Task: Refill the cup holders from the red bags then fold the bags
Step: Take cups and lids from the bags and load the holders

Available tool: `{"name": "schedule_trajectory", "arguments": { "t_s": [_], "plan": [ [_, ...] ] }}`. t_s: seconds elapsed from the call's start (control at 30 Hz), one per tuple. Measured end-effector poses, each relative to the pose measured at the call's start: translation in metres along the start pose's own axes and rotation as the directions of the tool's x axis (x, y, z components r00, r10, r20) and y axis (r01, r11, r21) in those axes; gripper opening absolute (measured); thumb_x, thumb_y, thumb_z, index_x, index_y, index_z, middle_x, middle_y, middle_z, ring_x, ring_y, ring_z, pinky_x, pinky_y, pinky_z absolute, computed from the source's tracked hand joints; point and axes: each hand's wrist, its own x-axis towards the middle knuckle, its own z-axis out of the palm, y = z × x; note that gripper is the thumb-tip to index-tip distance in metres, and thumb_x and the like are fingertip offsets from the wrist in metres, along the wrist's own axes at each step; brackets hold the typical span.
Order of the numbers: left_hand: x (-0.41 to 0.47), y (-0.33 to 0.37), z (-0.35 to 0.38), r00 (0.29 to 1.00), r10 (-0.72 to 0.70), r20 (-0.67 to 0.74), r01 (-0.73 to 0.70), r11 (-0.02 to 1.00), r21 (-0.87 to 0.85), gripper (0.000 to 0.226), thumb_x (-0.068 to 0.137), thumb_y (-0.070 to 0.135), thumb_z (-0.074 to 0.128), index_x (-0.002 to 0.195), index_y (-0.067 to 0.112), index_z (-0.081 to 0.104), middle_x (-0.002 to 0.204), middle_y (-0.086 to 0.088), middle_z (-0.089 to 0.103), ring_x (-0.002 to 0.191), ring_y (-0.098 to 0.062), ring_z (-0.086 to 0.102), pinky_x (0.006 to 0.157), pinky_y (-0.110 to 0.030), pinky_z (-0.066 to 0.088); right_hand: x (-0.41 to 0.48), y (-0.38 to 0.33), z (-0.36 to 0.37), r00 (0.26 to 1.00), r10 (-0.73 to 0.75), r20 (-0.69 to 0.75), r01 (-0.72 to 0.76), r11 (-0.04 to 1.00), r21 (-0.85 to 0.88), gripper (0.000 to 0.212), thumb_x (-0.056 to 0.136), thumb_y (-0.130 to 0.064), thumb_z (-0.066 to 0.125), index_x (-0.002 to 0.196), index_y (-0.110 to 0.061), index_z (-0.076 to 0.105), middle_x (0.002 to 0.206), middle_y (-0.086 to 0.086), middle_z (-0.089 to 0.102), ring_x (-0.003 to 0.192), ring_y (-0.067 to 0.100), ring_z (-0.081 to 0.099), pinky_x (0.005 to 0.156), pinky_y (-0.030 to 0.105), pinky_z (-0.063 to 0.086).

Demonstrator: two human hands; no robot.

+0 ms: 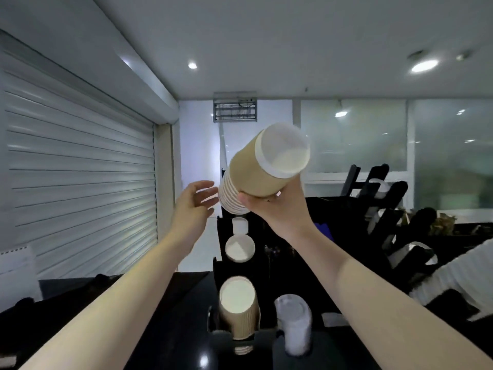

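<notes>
My right hand (277,206) grips a stack of tan paper cups (256,169) from below, raised and tilted, white bottom toward me and rims pointing down-left. My left hand (193,204) is open, fingers spread, just left of the stack's rims and apart from them. Below stands the black cup holder (221,236) with white cup bottoms showing in its upper slots (239,248) and a ribbed tan cup stack (238,307) in the nearest slot. A stack of white lids (294,323) sits beside that. No red bag is in view.
A black counter (170,332) runs under the holder. More black racks (384,198) with cups and lids stand at the right. A white ribbed object (464,279) lies at the right edge. A closed roller shutter (77,169) fills the left wall.
</notes>
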Motion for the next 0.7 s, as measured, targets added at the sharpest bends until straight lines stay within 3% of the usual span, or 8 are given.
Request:
{"name": "schedule_trajectory", "arguments": {
  "t_s": [0.07,0.13,0.27,0.37,0.5,0.7],
  "plan": [
    [0.015,-0.010,0.000,1.000,0.019,0.003,-0.019,1.000,-0.019,0.060,0.079,-0.022,0.029,0.104,0.026,0.056,0.108,0.001,0.068,0.103,-0.012,0.065,0.089,-0.030,0.050,0.012,0.004,0.004,0.999,-0.032,-0.005,0.032,0.998,-0.056,0.082,0.048,-0.039,0.084,0.118,-0.032,0.042,0.109,-0.019,0.056,0.101,-0.010,0.054,0.080,0.010,0.046],
    [0.028,-0.019,0.003,0.999,0.036,0.035,-0.036,0.999,-0.012,0.058,0.080,-0.019,0.030,0.103,0.027,0.056,0.105,0.004,0.068,0.100,-0.009,0.065,0.086,-0.029,0.050,0.025,0.008,0.007,0.998,-0.065,0.024,0.067,0.994,-0.082,0.083,0.049,-0.036,0.085,0.120,-0.032,0.041,0.107,-0.025,0.054,0.098,-0.014,0.053,0.076,0.006,0.043],
    [0.050,-0.036,0.004,0.998,0.041,0.039,-0.042,0.999,0.011,0.049,0.083,-0.012,0.037,0.100,0.030,0.055,0.101,0.008,0.068,0.093,-0.002,0.066,0.078,-0.024,0.046,0.052,0.021,0.015,0.995,-0.068,0.070,0.074,0.994,-0.085,0.084,0.052,-0.029,0.087,0.124,-0.016,0.045,0.112,-0.007,0.060,0.097,-0.005,0.058,0.074,0.010,0.045],
    [0.056,-0.052,0.001,0.999,0.010,0.044,-0.012,0.999,0.043,0.035,0.087,-0.001,0.046,0.107,0.027,0.055,0.104,0.004,0.068,0.096,-0.009,0.065,0.085,-0.029,0.047,0.063,0.039,0.020,0.992,-0.009,0.122,0.019,0.996,-0.082,0.085,0.057,-0.026,0.089,0.128,-0.016,0.043,0.118,-0.003,0.060,0.103,0.001,0.060,0.077,0.013,0.048],
    [0.057,-0.073,0.000,0.996,-0.061,0.064,0.057,0.996,0.065,0.030,0.090,0.011,0.049,0.117,0.023,0.053,0.104,0.004,0.067,0.099,-0.013,0.063,0.091,-0.033,0.046,0.073,0.060,0.027,0.987,0.089,0.136,-0.070,0.988,-0.137,0.084,0.061,-0.030,0.089,0.131,-0.021,0.043,0.114,-0.012,0.061,0.099,-0.004,0.060,0.079,0.016,0.048],
    [0.062,-0.097,0.005,0.990,-0.122,0.072,0.113,0.987,0.111,0.022,0.095,0.029,0.047,0.116,0.025,0.052,0.100,0.002,0.064,0.083,-0.008,0.063,0.076,-0.029,0.046,0.083,0.086,0.038,0.957,0.189,0.220,-0.155,0.974,-0.164,0.077,0.058,-0.039,0.088,0.123,-0.029,0.046,0.111,-0.016,0.064,0.098,-0.001,0.062,0.087,0.027,0.051]
  ]
}}
